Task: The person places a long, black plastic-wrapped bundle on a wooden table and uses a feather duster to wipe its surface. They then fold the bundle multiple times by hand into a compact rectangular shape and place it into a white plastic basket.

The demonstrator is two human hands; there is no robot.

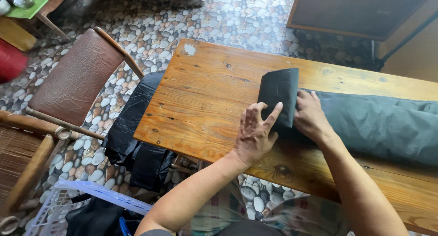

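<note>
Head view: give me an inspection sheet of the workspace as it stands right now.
Surface: wooden table, knotted planks, pale patch near its far left corner.
Job's things: black plastic bag lies flat along the table; its folded end is doubled over.
Clutter: more black bags hang off the table's left edge; white plastic basket on the floor holds dark items.
Grippers: left hand flat, fingers pressing the folded end; right hand pressing the bag beside the fold.
Cables: nothing seen.
Surroundings: pebble-pattern tiled floor, brown padded chair, wooden furniture at left, dark cabinet beyond the table.
</note>
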